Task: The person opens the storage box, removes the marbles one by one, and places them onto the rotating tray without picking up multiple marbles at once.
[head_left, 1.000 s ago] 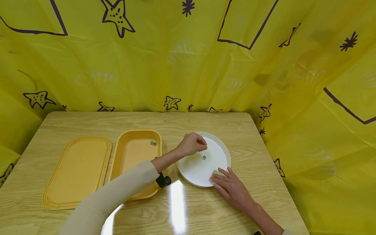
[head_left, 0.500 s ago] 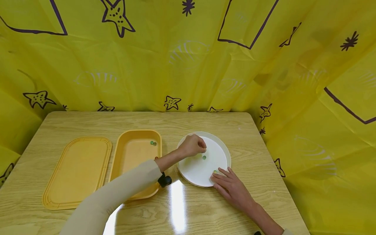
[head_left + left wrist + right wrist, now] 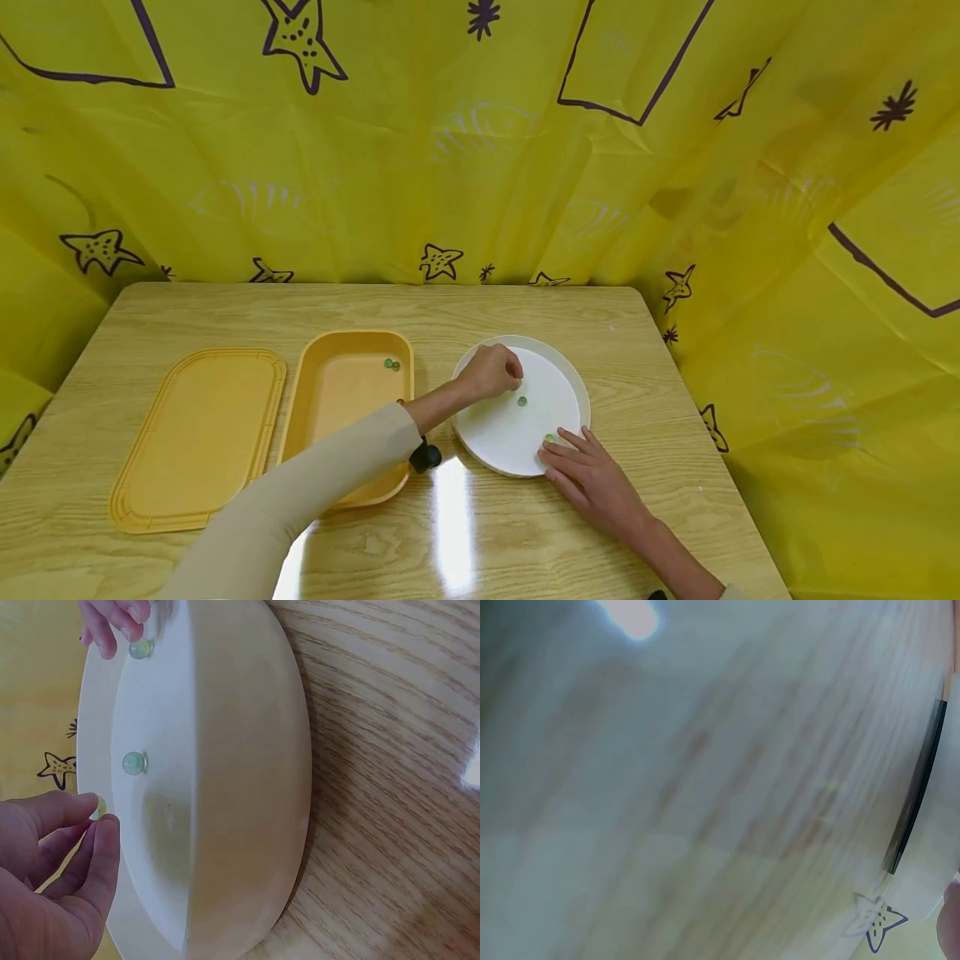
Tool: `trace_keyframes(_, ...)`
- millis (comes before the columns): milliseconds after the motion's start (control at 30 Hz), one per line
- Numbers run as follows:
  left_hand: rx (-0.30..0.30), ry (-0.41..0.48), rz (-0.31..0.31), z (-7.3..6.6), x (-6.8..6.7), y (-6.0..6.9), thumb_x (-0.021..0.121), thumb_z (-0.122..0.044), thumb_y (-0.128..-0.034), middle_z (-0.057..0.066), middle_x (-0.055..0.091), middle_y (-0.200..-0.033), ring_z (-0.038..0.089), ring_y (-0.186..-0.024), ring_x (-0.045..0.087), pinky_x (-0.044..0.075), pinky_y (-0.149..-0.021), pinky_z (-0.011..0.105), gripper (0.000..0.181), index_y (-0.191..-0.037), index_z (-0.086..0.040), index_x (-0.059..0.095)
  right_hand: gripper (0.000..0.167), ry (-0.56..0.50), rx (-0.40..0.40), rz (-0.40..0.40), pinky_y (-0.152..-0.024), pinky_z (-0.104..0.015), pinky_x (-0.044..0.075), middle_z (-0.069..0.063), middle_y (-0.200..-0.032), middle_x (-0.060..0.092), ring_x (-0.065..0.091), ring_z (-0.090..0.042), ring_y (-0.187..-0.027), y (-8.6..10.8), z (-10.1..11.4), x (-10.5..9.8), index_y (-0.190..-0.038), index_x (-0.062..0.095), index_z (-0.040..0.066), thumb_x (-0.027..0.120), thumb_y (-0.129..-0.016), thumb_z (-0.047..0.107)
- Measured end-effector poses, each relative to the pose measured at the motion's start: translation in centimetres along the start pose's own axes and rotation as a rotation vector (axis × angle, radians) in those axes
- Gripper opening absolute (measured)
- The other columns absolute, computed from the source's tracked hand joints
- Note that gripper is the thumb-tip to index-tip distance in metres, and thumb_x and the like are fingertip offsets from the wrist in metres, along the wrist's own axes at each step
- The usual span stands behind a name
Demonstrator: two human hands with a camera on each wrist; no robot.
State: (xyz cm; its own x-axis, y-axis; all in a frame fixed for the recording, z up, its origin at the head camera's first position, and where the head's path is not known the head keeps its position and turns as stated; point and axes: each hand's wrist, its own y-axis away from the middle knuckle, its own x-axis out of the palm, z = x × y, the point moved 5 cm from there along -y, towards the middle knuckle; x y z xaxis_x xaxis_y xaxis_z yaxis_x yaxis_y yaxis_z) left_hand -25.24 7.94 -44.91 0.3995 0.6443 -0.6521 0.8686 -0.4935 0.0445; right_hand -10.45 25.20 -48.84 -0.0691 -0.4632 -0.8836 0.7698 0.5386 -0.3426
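Observation:
Over the white round dish (image 3: 495,442), my left hand (image 3: 489,372) pinches a yellow-green glass marble (image 3: 101,808) between thumb and fingertips, as the left wrist view shows. A green marble (image 3: 522,402) lies on the dish floor near that hand. Another greenish marble (image 3: 549,437) sits by the dish's near right side, beside the fingertips of my right hand (image 3: 592,479). That hand's fingers are extended over the dish rim; whether they touch the marble I cannot tell. The right wrist view gives mostly blurred table, with only a sliver of hand.
Left of the dish stands a yellow-orange box (image 3: 345,383) with green marbles (image 3: 392,365) in its far right corner and a brownish marble (image 3: 401,402) partly hidden by my left wrist. A matching lid (image 3: 198,442) lies farther left. Yellow patterned sheeting (image 3: 480,150) surrounds the table.
My left hand has shifted slightly left and toward me over the dish, staying pinched. The right hand and the loose marbles have kept their places.

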Motion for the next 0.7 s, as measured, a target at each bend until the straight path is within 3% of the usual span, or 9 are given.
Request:
trace_keyframes(300, -0.04, -0.027, 0.023, 0.13, 0.55, -0.11, 0.074, 0.0, -0.0842, 0.004, 0.07, -0.083, 0.013, -0.074, 0.057, 0.045, -0.063, 0.021, 0.005, -0.083, -0.005, 0.075, 0.032, 0.0, -0.017, -0.007, -0.116, -0.046, 0.022, -0.001, -0.126, 0.068, 0.053, -0.03, -0.128, 0.0, -0.08, 0.04, -0.123, 0.073, 0.013, 0.073, -0.091, 0.019)
trace_keyframes(500, -0.034, -0.063, 0.018, 0.14, 0.7, 0.03, 0.075, 0.0, -0.0842, 0.004, 0.071, -0.084, 0.015, -0.076, 0.061, 0.048, -0.065, 0.022, 0.005, -0.084, -0.005, 0.076, 0.031, 0.006, -0.029, -0.014, -0.112, -0.052, 0.027, 0.0, -0.126, 0.068, 0.053, -0.029, -0.128, 0.05, -0.16, 0.02, -0.123, 0.073, 0.013, 0.07, -0.094, 0.023)
trace_keyframes(700, -0.033, -0.069, 0.017, 0.12, 0.88, 0.14, 0.073, 0.001, -0.084, 0.006, 0.072, -0.087, 0.016, -0.078, 0.063, 0.05, -0.065, 0.023, 0.006, -0.084, -0.004, 0.076, 0.03, 0.011, -0.027, -0.009, -0.114, -0.05, 0.026, -0.001, -0.126, 0.067, 0.053, -0.03, -0.128, 0.08, -0.14, 0.01, -0.123, 0.073, 0.013, 0.069, -0.095, 0.024)
